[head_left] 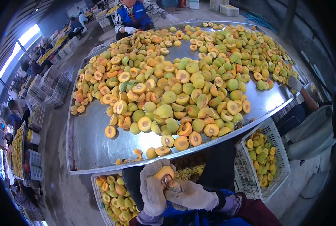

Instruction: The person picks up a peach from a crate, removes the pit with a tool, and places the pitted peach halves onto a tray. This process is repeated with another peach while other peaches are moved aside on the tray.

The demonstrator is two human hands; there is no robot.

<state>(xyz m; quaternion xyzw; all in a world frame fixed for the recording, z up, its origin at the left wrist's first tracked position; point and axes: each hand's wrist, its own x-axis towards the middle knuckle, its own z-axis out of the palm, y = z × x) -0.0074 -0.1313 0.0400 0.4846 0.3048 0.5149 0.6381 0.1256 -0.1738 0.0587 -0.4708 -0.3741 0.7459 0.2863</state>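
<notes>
Just off the counter's (96,137) near edge, our left hand (152,191) cups a fruit half (163,172); our right hand (193,194) pinches a looped tool (164,179). Slickness could make either slip.

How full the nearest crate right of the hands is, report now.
Well filled, though not to the rim: the crate holds heaped fruit, with bare inner wall showing along its right side.

The left gloved hand (152,191) and right gloved hand (193,194) are greyish beige; the fruit half (164,171) is orange-yellow, the curved tool (167,178) dark brown. Along the near edge of the silver-grey tabletop (94,141), cut fruit (195,138) shows yellow-orange faces with browner centres and green-to-yellow skins, some blushed red. Beyond the far edge, a vest (141,15) is blue, with sleeves (153,7) patterned black and white.
</notes>
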